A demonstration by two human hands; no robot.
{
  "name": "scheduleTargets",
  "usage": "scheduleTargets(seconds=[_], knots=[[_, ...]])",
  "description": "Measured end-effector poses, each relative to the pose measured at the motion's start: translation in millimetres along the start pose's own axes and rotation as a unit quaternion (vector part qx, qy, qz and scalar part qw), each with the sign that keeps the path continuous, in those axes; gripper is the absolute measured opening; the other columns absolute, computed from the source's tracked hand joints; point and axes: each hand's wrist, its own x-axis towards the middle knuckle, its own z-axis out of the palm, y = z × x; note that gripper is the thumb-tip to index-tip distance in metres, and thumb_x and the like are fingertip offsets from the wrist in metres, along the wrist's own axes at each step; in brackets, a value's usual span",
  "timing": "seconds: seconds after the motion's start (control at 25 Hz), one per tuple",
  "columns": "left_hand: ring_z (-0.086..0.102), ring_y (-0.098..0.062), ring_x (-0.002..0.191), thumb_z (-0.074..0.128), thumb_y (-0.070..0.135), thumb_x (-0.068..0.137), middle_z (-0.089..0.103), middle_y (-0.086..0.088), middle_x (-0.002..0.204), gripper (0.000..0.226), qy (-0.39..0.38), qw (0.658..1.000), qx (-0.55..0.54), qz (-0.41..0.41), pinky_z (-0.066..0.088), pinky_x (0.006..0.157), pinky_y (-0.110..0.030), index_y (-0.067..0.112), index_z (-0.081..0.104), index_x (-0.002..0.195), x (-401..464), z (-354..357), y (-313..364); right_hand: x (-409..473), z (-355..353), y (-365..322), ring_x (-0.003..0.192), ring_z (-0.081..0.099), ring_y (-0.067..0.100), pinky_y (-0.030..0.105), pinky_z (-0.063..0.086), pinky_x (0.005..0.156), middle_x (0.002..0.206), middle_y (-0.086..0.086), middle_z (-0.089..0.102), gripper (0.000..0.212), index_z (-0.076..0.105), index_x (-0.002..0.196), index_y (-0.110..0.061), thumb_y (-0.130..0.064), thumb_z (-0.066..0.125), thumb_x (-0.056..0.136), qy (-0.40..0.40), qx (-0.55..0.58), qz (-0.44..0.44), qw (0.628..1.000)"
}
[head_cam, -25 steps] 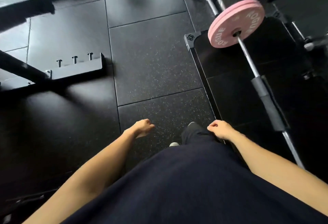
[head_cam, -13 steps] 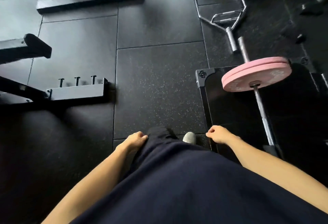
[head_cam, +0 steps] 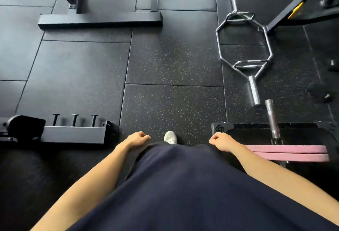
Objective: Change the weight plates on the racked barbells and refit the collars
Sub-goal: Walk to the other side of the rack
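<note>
Two pink weight plates (head_cam: 288, 153) sit edge-on at lower right, pressed flat against each other on a barbell; they hang over a black platform (head_cam: 300, 131) with a logo on its near-left corner. The barbell sleeve (head_cam: 273, 119), bare steel, juts past the plates toward the top of the view, its end clear of the platform edge. No collar can be made out on the sleeve from this angle. The right hand (head_cam: 222, 143) hangs just left of the plates, apart from them, fingers (head_cam: 212, 140) loosely curled and holding nothing. The left hand (head_cam: 136, 140) hangs at the other side of the body, fingers likewise loosely curled, nothing in them. Between the hands, a white shoe toe (head_cam: 170, 137) shows below the hem of a dark navy garment (head_cam: 183, 190) that fills the lower frame. Just beyond the sleeve's end lies a chrome hex trap bar (head_cam: 244, 47) flat on the floor, its near sleeve pointing at the barbell's, close but not touching. Floor is black speckled rubber tiles (head_cam: 174, 62). At left, a low dark-grey rack base (head_cam: 73, 134) carries three short upright pegs; a black padded end sits at its left. Farther off, upper left, a second steel frame foot (head_cam: 100, 21) lies crosswise, with slanted uprights rising from it. At upper right, a black machine leg (head_cam: 291, 9) with a yellow mark angles in.
</note>
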Motion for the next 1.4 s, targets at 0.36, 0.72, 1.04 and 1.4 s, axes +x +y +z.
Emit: scheduleTargets(seconds=[0.36,0.72,1.04,1.4], knots=[[0.065,-0.024,0.100,0.060,0.040,0.091,0.067,-0.004,0.113,0.032,-0.045,0.999,0.001,0.008,0.050,0.085,-0.031,0.018,0.063,0.113,123,-198,68,131,-144,-178,0.090,0.057,0.019,0.027,0.041,0.076,0.095,0.000,0.065,0.013,0.069,0.094,-0.021,-0.028,0.058,0.089,-0.007,-0.044,-0.028,0.999],[0.062,-0.026,0.106,0.045,0.047,0.096,0.065,-0.011,0.120,0.040,0.022,0.993,-0.086,-0.076,0.045,0.076,-0.028,0.013,0.063,0.110,233,-406,114,301,-318,-398,0.095,0.060,0.020,0.033,0.048,0.088,0.101,0.000,0.069,0.009,0.066,0.088,-0.024,-0.030,0.059,0.089,-0.033,-0.165,-0.046,0.985],[0.054,-0.021,0.078,0.048,0.046,0.096,0.058,-0.006,0.097,0.040,0.011,0.948,-0.293,-0.126,0.043,0.068,-0.026,0.012,0.060,0.113,333,-578,113,422,-386,-651,0.087,0.059,0.018,0.029,0.045,0.079,0.102,0.002,0.068,0.010,0.062,0.095,-0.023,-0.031,0.058,0.092,-0.068,-0.288,-0.138,0.945],[0.048,-0.022,0.069,0.052,0.046,0.089,0.055,-0.006,0.085,0.031,0.083,0.894,-0.405,-0.171,0.033,0.049,-0.023,0.021,0.057,0.107,402,-776,25,503,-398,-969,0.099,0.061,0.021,0.028,0.046,0.088,0.106,0.002,0.069,0.006,0.065,0.089,-0.024,-0.026,0.060,0.089,-0.094,-0.385,-0.262,0.880]])
